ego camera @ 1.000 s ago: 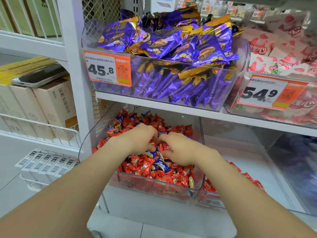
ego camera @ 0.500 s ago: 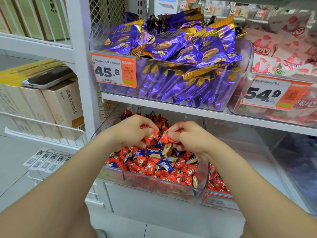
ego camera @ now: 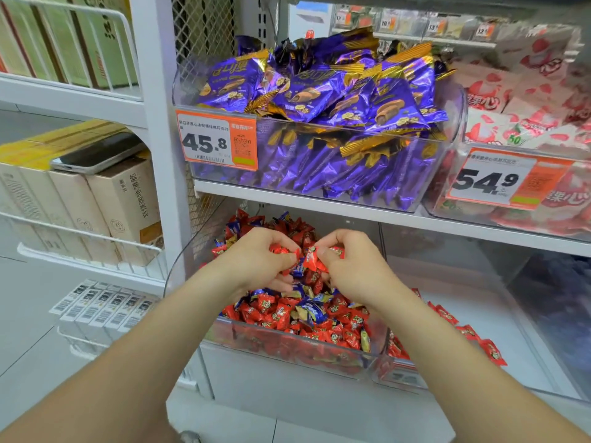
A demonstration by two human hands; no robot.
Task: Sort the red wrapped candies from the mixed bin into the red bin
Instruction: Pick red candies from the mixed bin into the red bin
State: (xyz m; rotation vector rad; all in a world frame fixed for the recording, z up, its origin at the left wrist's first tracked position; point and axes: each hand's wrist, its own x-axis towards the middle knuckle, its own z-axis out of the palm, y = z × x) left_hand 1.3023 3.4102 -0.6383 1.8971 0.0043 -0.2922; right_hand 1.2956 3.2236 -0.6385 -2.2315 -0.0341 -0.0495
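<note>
A clear mixed bin (ego camera: 287, 350) on the lower shelf holds a heap of red wrapped candies (ego camera: 335, 334) with blue ones (ego camera: 311, 310) among them. My left hand (ego camera: 256, 260) hovers above the heap, closed on a bunch of red candies. My right hand (ego camera: 355, 263) is beside it, fingers pinched on red candies, with one red candy (ego camera: 311, 259) showing between the two hands. To the right stands a second clear bin (ego camera: 399, 375) with a few red candies (ego camera: 470, 334) on its floor.
The shelf above carries a bin of purple snack packs (ego camera: 319, 100) with a 45.8 price tag (ego camera: 217, 140) and a bin of pink-white packs (ego camera: 527, 100) tagged 54.9. Boxes (ego camera: 105, 203) with a phone (ego camera: 96, 153) on top fill a wire rack at left.
Both hands have risen out of the candy heap, each closed on red candies, and stay close together above the mixed bin.
</note>
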